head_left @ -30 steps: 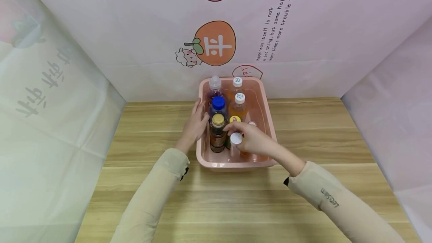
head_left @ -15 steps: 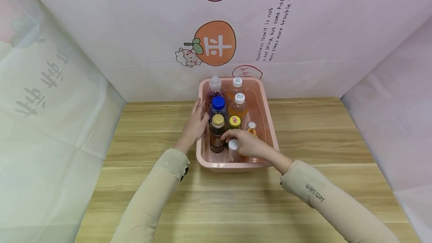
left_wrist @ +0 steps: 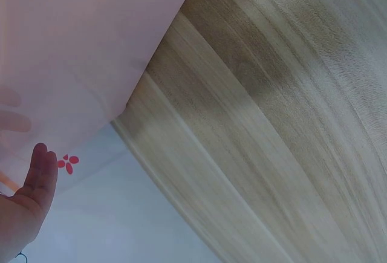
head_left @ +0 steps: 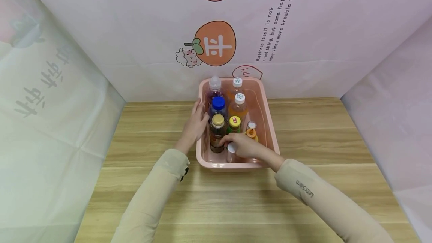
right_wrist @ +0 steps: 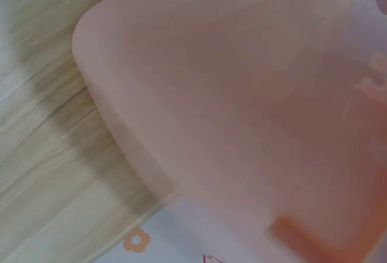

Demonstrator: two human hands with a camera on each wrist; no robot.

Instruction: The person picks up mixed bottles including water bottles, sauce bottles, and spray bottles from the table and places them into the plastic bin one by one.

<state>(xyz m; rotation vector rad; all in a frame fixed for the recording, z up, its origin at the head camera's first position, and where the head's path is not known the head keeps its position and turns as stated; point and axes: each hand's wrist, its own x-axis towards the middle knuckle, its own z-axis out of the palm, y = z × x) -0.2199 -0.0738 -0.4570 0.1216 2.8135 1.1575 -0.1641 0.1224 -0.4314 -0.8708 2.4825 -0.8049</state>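
Note:
A pink plastic basin [head_left: 236,165] holds several drink bottles. My right hand [head_left: 246,146] reaches into its near part and grips a clear bottle with a white cap [head_left: 231,147], whose lower body is partly hidden. Just left of it stands a dark bottle with a gold cap [head_left: 218,120]. Behind the hand are a yellow-capped bottle [head_left: 234,122] and a bottle with an orange top [head_left: 251,133]. My left hand [head_left: 195,123] rests against the basin's left rim, fingers straight; in the left wrist view that hand [left_wrist: 30,205] is beside the translucent wall.
Farther back in the basin stand a blue-capped bottle [head_left: 218,104], a clear-capped purple bottle [head_left: 215,85] and two white-capped orange bottles [head_left: 239,102]. The basin sits on a wooden table [head_left: 216,205], against a printed cloth backdrop [head_left: 303,48].
My right hand has moved left and toward the near edge, lowering the white-capped bottle into the basin. The yellow cap and orange top have come into fuller view. My left hand has stayed put.

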